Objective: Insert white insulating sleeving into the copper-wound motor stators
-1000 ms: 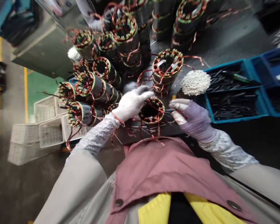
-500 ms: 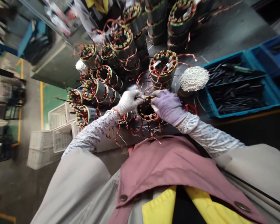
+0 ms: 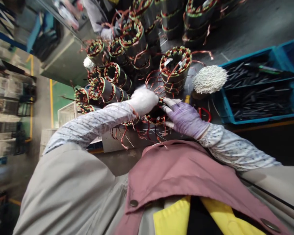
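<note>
A short wound stator (image 3: 156,117) lies on the bench right in front of me, with copper wire ends splayed around it. My left hand (image 3: 143,101), in a white knit glove, is blurred over its near rim, and the fingers are hidden. My right hand (image 3: 185,118), in a purple glove with taped fingertips, presses its fingers against the far side of the rim. Just beyond stands a taller stator (image 3: 175,70) with green and red windings. A white bundle of small sleeves (image 3: 210,79) sits to the right of it.
Several wound stators (image 3: 117,75) are crowded on the bench beyond my hands. Blue trays of black pieces (image 3: 257,98) stand at right. A co-worker's gloved hand (image 3: 107,33) shows at the top. White plastic crates (image 3: 66,112) stand on the floor at left.
My hands have parted slightly over the short stator, the left one reaching across with its forearm swung flatter. The view has shifted, moving the background.
</note>
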Demonstrator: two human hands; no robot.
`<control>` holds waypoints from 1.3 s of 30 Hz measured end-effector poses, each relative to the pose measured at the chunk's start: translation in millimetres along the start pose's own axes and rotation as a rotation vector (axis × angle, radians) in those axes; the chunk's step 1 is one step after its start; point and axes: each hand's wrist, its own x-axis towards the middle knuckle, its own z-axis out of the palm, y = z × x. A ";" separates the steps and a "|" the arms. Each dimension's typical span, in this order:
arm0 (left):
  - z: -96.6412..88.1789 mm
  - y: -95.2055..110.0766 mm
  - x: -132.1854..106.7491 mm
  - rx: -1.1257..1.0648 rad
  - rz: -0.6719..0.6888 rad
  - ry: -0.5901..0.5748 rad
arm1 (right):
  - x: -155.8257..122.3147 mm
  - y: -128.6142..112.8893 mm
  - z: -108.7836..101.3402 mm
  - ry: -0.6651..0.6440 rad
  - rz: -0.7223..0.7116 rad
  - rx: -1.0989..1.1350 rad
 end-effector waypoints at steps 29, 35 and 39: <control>16.0 29.0 -35.9 -0.537 0.185 -0.375 | 2.5 -5.1 19.0 0.098 0.041 0.123; 12.5 11.8 -88.0 -0.953 0.008 0.257 | -18.7 8.2 27.7 0.218 0.035 0.369; 46.4 -3.2 -81.7 -0.472 0.206 0.158 | 4.8 11.7 19.7 0.363 0.146 0.516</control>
